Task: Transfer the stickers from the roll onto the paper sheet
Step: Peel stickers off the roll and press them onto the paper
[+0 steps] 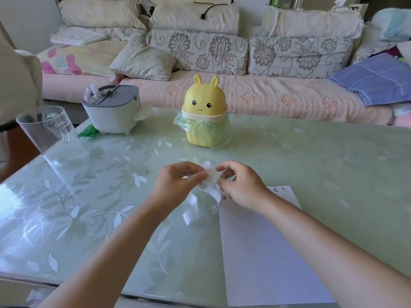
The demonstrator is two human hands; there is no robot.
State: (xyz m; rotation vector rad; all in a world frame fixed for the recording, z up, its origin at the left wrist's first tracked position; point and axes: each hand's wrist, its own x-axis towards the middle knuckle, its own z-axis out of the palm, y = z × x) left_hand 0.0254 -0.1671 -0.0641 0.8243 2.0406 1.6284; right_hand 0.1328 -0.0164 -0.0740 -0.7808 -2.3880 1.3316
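A white sticker strip [208,181] with small printed animal stickers hangs between both hands above the table, its loose end curling down towards the glass. My left hand [175,183] pinches the strip from the left. My right hand [239,185] pinches it from the right, fingertips close to the left hand's. Under my right forearm lies the white paper sheet [262,245], with several small stickers stuck along its far edge [282,189]. Part of that edge is hidden by my right hand.
A yellow bunny-shaped bin [205,116] with a green bag stands in the middle of the glass table [111,196]. A clear plastic cup [51,134] is at the left edge, a grey-white container [112,108] behind it. A sofa runs along the back.
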